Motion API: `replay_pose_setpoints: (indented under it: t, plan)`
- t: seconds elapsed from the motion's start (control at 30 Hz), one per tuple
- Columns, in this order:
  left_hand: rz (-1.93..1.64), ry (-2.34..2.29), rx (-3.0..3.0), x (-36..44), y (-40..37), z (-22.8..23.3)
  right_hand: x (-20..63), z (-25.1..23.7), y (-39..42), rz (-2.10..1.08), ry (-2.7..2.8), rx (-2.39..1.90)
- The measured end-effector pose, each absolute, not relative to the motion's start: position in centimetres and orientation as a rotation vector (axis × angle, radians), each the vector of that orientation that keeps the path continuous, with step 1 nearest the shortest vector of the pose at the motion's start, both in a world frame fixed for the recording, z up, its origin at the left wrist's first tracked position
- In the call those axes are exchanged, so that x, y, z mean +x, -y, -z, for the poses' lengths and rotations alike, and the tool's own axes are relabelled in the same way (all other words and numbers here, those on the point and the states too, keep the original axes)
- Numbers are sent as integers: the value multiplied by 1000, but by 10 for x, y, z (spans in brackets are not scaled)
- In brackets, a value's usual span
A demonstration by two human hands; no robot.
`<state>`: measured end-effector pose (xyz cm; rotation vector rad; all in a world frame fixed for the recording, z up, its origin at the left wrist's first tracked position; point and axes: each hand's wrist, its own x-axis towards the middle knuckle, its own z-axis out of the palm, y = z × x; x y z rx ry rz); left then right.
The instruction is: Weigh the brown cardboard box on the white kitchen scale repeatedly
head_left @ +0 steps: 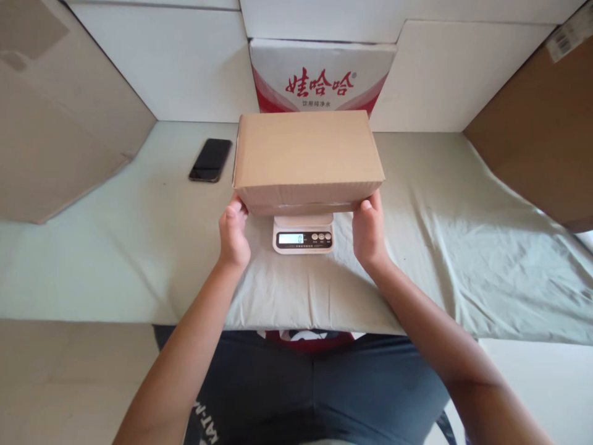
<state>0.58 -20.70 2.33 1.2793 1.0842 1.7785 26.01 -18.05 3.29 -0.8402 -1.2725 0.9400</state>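
Cardboard box [308, 148] held over a white digital scale [303, 240] showing 0, its near lower corners clasped between my left grip [235, 233] and right grip [369, 232], fingers mostly hidden. Whether box and scale touch, I cannot tell. Smartphone [210, 159] lies left on the cloth-covered surface [139, 247].

Red 娃哈哈 over small 饮用纯净水 on the white-and-red carton [323, 77]; 0 on the display [291, 238] of the scale [304, 249]; KAT- on the dark trousers [333, 383], the rest hidden
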Motion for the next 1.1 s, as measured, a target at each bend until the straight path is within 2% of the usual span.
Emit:
replay_pose_setpoints:
  t: [1.1]
  plan:
    - [-1749, -1020, 1254, 9, 203, -21, 256, -26, 188, -975, 1204, -886]
